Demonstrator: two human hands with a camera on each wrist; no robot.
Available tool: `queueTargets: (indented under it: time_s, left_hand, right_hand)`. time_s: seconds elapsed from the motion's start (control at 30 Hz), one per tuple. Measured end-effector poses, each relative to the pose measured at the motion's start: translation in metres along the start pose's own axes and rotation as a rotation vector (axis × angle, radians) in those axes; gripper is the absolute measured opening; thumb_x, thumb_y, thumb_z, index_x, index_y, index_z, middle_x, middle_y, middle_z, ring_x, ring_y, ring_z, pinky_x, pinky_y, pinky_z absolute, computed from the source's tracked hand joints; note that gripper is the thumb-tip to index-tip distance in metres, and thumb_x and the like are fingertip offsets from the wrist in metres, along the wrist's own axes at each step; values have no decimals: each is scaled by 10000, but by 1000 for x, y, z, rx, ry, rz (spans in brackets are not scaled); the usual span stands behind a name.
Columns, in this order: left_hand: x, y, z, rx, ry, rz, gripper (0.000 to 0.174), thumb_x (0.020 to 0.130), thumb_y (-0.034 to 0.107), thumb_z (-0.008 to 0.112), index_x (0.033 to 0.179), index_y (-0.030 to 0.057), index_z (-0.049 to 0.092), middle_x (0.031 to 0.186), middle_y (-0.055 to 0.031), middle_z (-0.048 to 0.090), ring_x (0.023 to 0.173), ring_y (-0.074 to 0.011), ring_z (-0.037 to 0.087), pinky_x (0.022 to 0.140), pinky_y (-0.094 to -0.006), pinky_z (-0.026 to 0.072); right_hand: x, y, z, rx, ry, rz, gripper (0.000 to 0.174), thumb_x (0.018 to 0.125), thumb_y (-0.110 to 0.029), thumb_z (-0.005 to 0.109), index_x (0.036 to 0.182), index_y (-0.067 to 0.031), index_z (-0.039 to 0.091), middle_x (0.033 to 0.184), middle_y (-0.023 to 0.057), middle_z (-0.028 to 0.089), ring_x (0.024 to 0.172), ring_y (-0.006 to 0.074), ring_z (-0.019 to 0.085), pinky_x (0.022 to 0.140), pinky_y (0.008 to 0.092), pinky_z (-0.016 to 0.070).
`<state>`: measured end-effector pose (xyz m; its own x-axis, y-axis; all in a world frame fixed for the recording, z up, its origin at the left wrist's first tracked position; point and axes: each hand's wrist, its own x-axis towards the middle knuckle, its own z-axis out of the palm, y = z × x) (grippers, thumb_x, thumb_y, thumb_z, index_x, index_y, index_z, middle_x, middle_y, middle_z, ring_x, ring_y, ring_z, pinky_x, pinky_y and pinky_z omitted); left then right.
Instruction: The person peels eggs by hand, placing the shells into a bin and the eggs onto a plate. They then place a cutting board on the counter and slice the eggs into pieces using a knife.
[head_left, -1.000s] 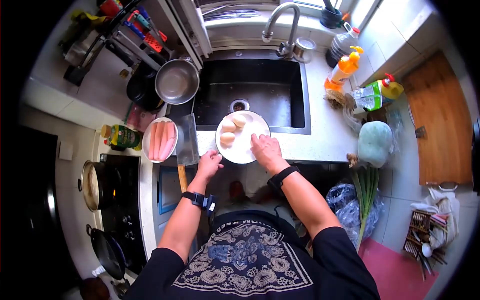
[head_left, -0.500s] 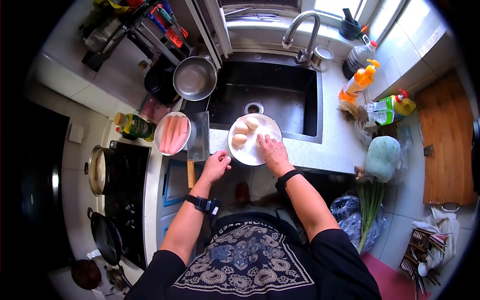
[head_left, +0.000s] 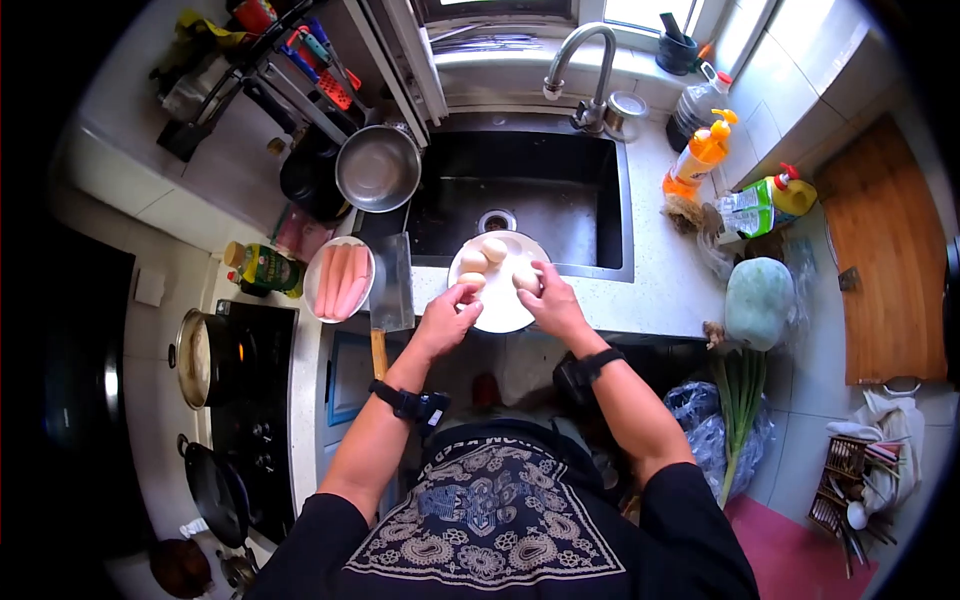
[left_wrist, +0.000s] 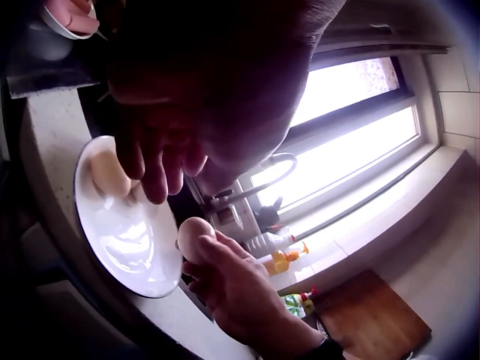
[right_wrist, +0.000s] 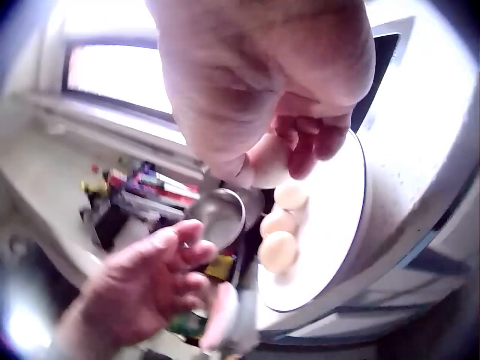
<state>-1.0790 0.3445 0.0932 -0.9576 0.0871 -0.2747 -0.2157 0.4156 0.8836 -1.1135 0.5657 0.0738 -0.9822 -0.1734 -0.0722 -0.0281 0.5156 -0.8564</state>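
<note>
A white plate (head_left: 503, 318) with a dark rim stands at the front edge of the sink. Three pale eggs (right_wrist: 279, 252) lie together on its left side. My right hand (head_left: 556, 303) holds another egg (left_wrist: 196, 238) over the right part of the plate, pinched between thumb and fingers. At the plate's left edge is my left hand (head_left: 447, 322), its fingers loosely bent and nothing in them. Its fingertips are close by the nearest egg in the head view. In the right wrist view the left palm (right_wrist: 139, 289) faces the plate.
Left of the eggs are a cleaver (head_left: 391, 285) with a wooden handle and a plate of pink sausages (head_left: 342, 280). Behind lies the black sink (head_left: 520, 215) under a faucet (head_left: 590, 40). A metal pan (head_left: 378, 168) stands at the sink's left; bottles (head_left: 700, 155) line the right.
My right hand has closed around an egg on the plate's right side and drawn slightly back. My left hand has moved right, to the plate's edge. The camera view has shifted.
</note>
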Motion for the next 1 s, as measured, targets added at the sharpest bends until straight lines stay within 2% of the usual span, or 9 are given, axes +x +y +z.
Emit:
queueTargets:
  time_s: [0.03,0.17,0.3,0.43,0.53,0.57,0.7,0.77,1.0]
  left_hand:
    - [0,15,1,-22,-73,-14,446,903,150,662,1306,19,520,1045,-44,595,846,-105,563,782,-253,499]
    - [8,53,23,-113,-341,79,647,850,114,723,1424,89,426,1217,-52,520,899,-119,552,808,-266,507]
    - [10,76,50,-179,-544,302,573,825,110,755,1349,74,526,1194,-40,545,897,-113,551,807,-245,493]
    - [12,86,68,-170,-619,295,492,823,121,760,1282,62,593,1097,-37,604,862,-107,559,776,-238,486]
    - [12,91,76,-112,-637,337,476,828,125,753,1272,52,599,1038,-44,631,840,-111,575,761,-243,491]
    - [12,93,78,-87,-641,362,476,830,126,750,1274,48,597,1023,-48,638,835,-113,581,758,-246,493]
    - [11,104,87,9,-659,503,431,830,147,741,1224,30,615,1034,-113,660,836,-169,629,760,-284,517]
    - [10,111,91,88,-684,609,437,832,160,740,1230,33,610,1032,-125,661,850,-184,642,763,-295,522]
    - [2,108,120,-49,-810,547,492,806,105,758,1263,38,588,1004,-123,669,833,-172,656,748,-289,536]
  right_hand:
    - [-4,4,-7,237,-59,91,505,894,-246,641,1313,-11,484,1090,151,645,835,204,643,718,332,527]
    - [-43,-9,-55,882,-280,345,421,947,-194,583,1324,-20,513,1046,58,626,791,96,579,677,219,487]
    - [-78,-6,-72,1212,-230,364,353,989,-202,526,1298,-32,527,1025,53,628,781,101,581,681,229,491]
    - [-106,-7,-77,1101,-33,418,291,993,-255,537,1197,-48,566,1053,44,636,795,110,604,694,225,482]
    - [-123,-16,-80,907,104,347,343,969,-271,591,1223,-43,560,1069,42,635,813,102,605,701,221,478]
    - [-128,-21,-82,889,144,318,399,929,-245,660,1248,-32,550,1061,42,644,836,91,603,719,216,479]
    - [-145,-19,-79,916,253,276,423,902,-174,697,1263,-17,541,1032,51,664,852,91,610,744,226,494]
    - [-154,-15,-78,920,281,286,410,915,-192,681,1260,-18,542,1034,54,664,855,92,615,744,229,499]
    - [-182,-15,-84,1020,356,326,396,947,-237,635,1277,-40,538,1057,40,660,890,99,643,736,218,512]
